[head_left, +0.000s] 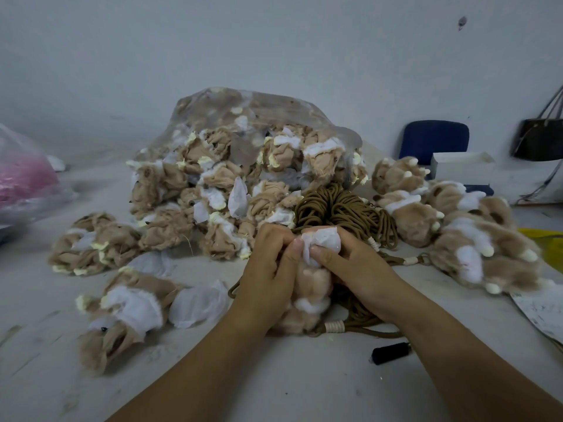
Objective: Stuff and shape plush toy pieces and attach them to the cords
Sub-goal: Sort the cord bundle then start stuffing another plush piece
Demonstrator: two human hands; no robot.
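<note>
Both hands hold one tan and white plush toy piece (310, 296) upright at the table's middle. My left hand (268, 269) grips its left side. My right hand (356, 263) pinches the white stuffing pouch (324, 242) sticking out of its top. A bundle of brown cords (341, 208) lies just behind the hands, and more cord runs under the piece. A heap of unstuffed tan pieces (219, 190) spills from a clear plastic bag (274, 117) behind. Finished fluffy paw pieces (457, 226) lie in a row at the right.
Loose unstuffed pieces (122, 303) and white pouches lie at the left front. A small black cylinder (390, 353) sits near my right forearm. A pink-filled plastic bag (24, 184) is at far left. A white box (460, 166), blue chair back and dark handbag stand at the right.
</note>
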